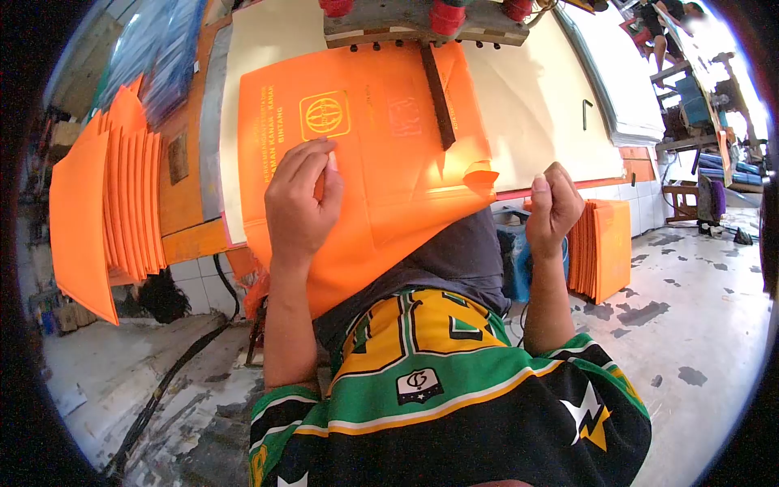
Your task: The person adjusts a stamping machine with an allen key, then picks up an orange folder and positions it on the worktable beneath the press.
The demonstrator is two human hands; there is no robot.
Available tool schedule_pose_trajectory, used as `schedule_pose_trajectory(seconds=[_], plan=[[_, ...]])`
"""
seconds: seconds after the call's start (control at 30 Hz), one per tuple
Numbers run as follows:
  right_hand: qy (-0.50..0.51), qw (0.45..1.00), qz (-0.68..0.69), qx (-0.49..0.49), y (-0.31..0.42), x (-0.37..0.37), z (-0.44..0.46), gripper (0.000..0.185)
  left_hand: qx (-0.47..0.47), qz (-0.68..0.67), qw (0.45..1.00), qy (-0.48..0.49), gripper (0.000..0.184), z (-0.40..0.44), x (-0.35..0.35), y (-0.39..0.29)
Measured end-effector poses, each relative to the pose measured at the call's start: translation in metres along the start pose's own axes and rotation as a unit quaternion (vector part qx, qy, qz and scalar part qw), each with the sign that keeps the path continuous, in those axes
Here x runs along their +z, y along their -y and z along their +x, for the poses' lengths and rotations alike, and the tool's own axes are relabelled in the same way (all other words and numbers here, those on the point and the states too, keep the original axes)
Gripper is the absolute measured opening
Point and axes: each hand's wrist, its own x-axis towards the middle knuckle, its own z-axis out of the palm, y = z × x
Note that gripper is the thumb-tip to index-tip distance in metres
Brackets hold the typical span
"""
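Observation:
An orange printed folder sheet (381,162) with yellow lettering and a round emblem lies on a cream board (527,105). Its near part hangs over the table edge towards my lap. Over the lettering, my left hand (304,199) is closed, fingers curled and thumb beside them; I see no sheet edge gripped in it. To the right of the sheet's folded corner, my right hand (554,207) is a loose fist, apart from the sheet, with nothing showing in it. A dark metal bar (438,97) reaches down over the sheet.
A machine head with red parts (446,18) stands at the back. Orange folders (109,203) are stacked at left, and another orange stack (600,247) stands at right. An L-shaped hex key (586,114) lies on the board. A cable (174,365) crosses the floor.

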Motion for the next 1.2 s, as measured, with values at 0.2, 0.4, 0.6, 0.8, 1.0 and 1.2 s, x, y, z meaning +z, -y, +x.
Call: schedule_pose_trajectory(seconds=[0.2, 0.4, 0.6, 0.8, 1.0, 1.2], plan=[[-0.038, 0.998, -0.035, 0.026, -0.022, -0.013, 0.011, 0.037, 0.0, 0.0, 1.0, -0.001, 0.012, -0.001, 0.0, 0.001], [-0.047, 0.994, -0.033, 0.09, -0.043, -0.019, 0.017, 0.042, 0.005, 0.0, 1.0, 0.001, 0.013, -0.001, 0.0, 0.003], [-0.047, 0.994, -0.017, 0.095, -0.048, -0.019, 0.017, 0.042, 0.003, 0.003, 1.0, 0.001, 0.014, -0.001, -0.001, 0.002], [-0.042, 0.994, -0.011, 0.098, -0.049, -0.02, 0.017, 0.041, 0.003, 0.012, 1.0, 0.0, 0.014, -0.001, 0.0, 0.002], [-0.04, 0.996, -0.01, 0.083, -0.053, -0.019, 0.015, 0.041, 0.005, 0.008, 1.0, 0.0, 0.014, -0.001, -0.001, 0.002], [-0.036, 0.997, -0.026, 0.061, -0.054, -0.02, 0.015, 0.041, 0.009, 0.004, 1.0, -0.002, 0.012, -0.001, 0.0, 0.004]])
